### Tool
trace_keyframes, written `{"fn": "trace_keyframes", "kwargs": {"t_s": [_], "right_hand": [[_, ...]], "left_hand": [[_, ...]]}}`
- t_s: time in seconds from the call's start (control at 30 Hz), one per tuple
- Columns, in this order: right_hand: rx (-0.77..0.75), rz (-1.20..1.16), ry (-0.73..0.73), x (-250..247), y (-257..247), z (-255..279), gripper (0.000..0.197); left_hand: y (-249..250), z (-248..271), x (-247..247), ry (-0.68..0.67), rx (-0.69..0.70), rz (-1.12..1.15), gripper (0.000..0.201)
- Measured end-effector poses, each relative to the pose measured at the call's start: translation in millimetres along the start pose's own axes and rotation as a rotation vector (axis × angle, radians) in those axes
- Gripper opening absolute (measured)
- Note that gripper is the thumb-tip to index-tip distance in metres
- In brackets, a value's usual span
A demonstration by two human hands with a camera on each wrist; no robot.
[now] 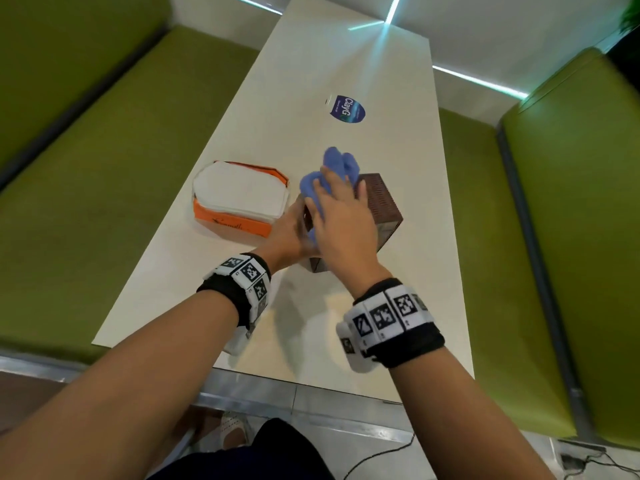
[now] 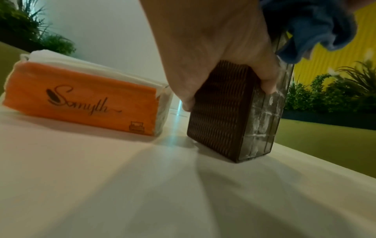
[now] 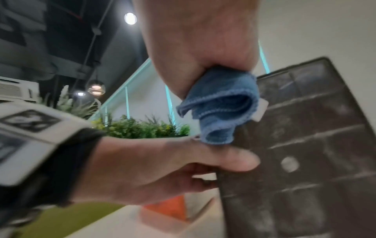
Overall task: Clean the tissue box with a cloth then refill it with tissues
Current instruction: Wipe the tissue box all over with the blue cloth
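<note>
A brown woven tissue box (image 1: 379, 202) (image 2: 221, 111) (image 3: 305, 153) stands on its side on the white table (image 1: 346, 71), its dusty ribbed underside facing me. My left hand (image 1: 289, 233) (image 2: 219, 53) (image 3: 154, 169) grips its near left edge, thumb across the underside. My right hand (image 1: 341, 220) (image 3: 203, 53) holds a bunched blue cloth (image 1: 332, 174) (image 2: 317, 30) (image 3: 221, 106) against the top of the box. An orange pack of white tissues (image 1: 239, 199) (image 2: 81, 96) lies open just left of the box.
A round blue sticker (image 1: 348, 108) sits on the table further back. Green bench seats (image 1: 104, 188) flank the table on both sides. Potted plants (image 2: 329, 91) line the far wall. A cable (image 1: 381, 455) lies on the floor below.
</note>
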State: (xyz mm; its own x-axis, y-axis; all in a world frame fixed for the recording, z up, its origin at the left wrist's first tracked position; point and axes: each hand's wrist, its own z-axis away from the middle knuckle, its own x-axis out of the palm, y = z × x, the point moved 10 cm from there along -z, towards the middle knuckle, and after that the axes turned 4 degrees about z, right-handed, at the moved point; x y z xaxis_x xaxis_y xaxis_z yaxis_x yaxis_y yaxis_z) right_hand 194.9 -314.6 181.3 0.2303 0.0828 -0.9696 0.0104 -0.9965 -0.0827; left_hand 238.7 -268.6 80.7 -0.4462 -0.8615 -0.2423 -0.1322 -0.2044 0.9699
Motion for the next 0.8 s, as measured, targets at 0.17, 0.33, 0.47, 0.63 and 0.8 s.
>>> {"fn": "trace_keyframes", "kwargs": {"t_s": [0.17,0.33,0.47,0.63,0.8], "right_hand": [[0.245,-0.02,-0.096,-2.1,88.5,-9.2,0.041],[0.332,0.009,-0.03,-6.1,93.6,-2.5,0.04],[0.059,0.053,-0.02,5.0,14.0,0.0,0.042],[0.215,-0.039,-0.044,-2.8,80.9,-4.5,0.043],[0.229,0.071,-0.039,-0.7,58.3,0.4,0.042]], "left_hand": [[2.7,-3.2,1.1,-0.026,-0.009,-0.009,0.103],[0.6,-2.7,5.6,-0.053,-0.025,-0.001,0.109],[0.0,1.0,3.4,-0.028,-0.04,-0.042,0.101],[5.4,-1.2,5.5,-0.035,-0.047,-0.065,0.111],[8.1,1.9,6.7,-0.02,-0.067,-0.089,0.111]]}}
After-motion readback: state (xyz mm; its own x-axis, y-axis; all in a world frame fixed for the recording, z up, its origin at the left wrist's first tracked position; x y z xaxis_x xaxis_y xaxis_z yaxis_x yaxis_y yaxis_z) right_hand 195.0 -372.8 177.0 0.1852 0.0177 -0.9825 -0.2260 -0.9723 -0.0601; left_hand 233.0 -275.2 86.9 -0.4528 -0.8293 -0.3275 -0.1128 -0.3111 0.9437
